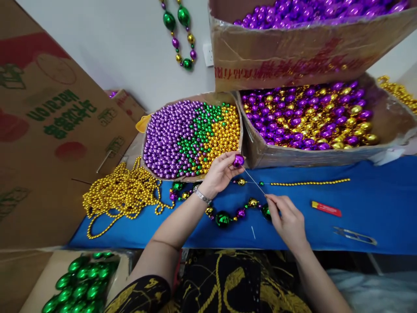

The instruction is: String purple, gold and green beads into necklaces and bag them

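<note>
My left hand [223, 173] pinches a shiny purple bead [239, 161] at the front edge of the box of small beads. A thin needle or stiff thread runs from that bead down to my right hand [286, 217], whose thumb and fingertips close on its lower end. Between the hands lies a thread carrying a gold bead [241, 181], a small green bead [261, 184] and a row of small gold beads [309, 182]. Beneath them curves a strung bead garland [223, 218] of green, purple and gold, partly behind both hands.
Small purple, green and gold beads fill an open box [241, 130]. Beside it stands a carton [260, 152] of purple and gold beads, with another carton [293, 52] above. Gold bead strands [122, 191] pile at left. Thread snips [355, 235] and a red-yellow packet [326, 208] lie at right.
</note>
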`<action>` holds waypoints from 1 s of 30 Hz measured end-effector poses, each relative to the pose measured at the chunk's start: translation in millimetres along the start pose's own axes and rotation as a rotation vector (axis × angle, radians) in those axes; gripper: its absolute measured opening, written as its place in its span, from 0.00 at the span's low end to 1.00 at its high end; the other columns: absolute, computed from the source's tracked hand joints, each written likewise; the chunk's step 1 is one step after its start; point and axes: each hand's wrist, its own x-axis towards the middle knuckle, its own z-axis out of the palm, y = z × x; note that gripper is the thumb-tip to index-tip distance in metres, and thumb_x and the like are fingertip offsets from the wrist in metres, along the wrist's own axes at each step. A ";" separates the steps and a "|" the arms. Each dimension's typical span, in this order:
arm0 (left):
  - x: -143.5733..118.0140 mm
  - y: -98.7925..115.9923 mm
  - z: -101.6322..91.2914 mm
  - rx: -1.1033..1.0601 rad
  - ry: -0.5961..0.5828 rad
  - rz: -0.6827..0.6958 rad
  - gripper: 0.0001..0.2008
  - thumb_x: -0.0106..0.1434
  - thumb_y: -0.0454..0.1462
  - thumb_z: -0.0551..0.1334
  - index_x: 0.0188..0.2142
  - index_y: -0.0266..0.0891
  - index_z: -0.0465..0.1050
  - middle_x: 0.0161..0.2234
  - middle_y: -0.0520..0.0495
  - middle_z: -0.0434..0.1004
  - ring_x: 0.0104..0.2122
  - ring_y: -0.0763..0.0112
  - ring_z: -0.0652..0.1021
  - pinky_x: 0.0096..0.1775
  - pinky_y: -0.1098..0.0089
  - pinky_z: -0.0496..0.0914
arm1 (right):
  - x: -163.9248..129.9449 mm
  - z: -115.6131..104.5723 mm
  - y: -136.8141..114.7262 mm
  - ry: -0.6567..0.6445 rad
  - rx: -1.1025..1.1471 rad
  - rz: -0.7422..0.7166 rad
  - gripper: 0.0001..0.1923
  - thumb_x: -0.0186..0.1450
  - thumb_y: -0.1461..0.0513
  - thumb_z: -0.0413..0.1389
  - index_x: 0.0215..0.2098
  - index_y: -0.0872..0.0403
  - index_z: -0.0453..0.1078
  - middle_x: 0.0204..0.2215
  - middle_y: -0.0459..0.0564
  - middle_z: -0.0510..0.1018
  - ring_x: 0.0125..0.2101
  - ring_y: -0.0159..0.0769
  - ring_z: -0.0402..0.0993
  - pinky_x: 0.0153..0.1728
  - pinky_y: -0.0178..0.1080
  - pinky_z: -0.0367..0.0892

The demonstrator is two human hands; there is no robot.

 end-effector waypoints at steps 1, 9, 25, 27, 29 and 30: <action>-2.0 -1.6 -0.3 0.012 -0.003 0.018 0.16 0.56 0.40 0.70 0.41 0.34 0.75 0.39 0.44 0.79 0.32 0.75 0.77 0.39 0.68 0.76 | 0.1 0.8 -0.6 0.012 -0.031 -0.015 0.11 0.69 0.65 0.52 0.48 0.52 0.72 0.35 0.50 0.79 0.34 0.32 0.78 0.38 0.34 0.72; -15.5 -22.4 -0.3 0.119 -0.042 0.134 0.17 0.53 0.37 0.73 0.41 0.37 0.75 0.41 0.47 0.77 0.37 0.75 0.76 0.40 0.70 0.76 | -1.6 4.6 -1.7 0.008 -0.030 -0.024 0.09 0.68 0.67 0.54 0.46 0.53 0.70 0.35 0.49 0.78 0.34 0.31 0.77 0.39 0.32 0.71; 19.3 26.6 -63.4 1.482 0.067 0.492 0.08 0.65 0.35 0.58 0.42 0.37 0.73 0.40 0.42 0.78 0.41 0.66 0.76 0.47 0.64 0.69 | -4.0 2.3 8.3 0.074 -0.121 -0.081 0.08 0.67 0.66 0.56 0.44 0.55 0.71 0.33 0.50 0.77 0.32 0.32 0.75 0.37 0.33 0.69; 35.1 31.6 -75.6 1.781 0.028 0.350 0.07 0.64 0.32 0.57 0.39 0.37 0.74 0.38 0.42 0.78 0.42 0.61 0.75 0.45 0.63 0.68 | -4.6 4.2 8.9 0.070 -0.125 -0.082 0.08 0.67 0.66 0.56 0.44 0.55 0.71 0.33 0.50 0.77 0.32 0.32 0.75 0.36 0.33 0.69; 47.4 29.3 -82.0 1.875 0.002 0.232 0.08 0.63 0.29 0.57 0.36 0.37 0.75 0.37 0.40 0.77 0.44 0.58 0.74 0.43 0.63 0.68 | -5.0 5.9 9.0 0.060 -0.121 -0.077 0.08 0.67 0.66 0.56 0.44 0.55 0.70 0.33 0.50 0.76 0.32 0.32 0.75 0.36 0.33 0.69; 51.9 27.4 -83.4 1.868 0.002 0.204 0.09 0.62 0.28 0.56 0.34 0.37 0.75 0.37 0.39 0.77 0.45 0.56 0.74 0.42 0.63 0.68 | -5.2 6.3 9.0 0.057 -0.119 -0.073 0.08 0.67 0.66 0.56 0.45 0.56 0.70 0.33 0.50 0.76 0.32 0.32 0.75 0.36 0.33 0.69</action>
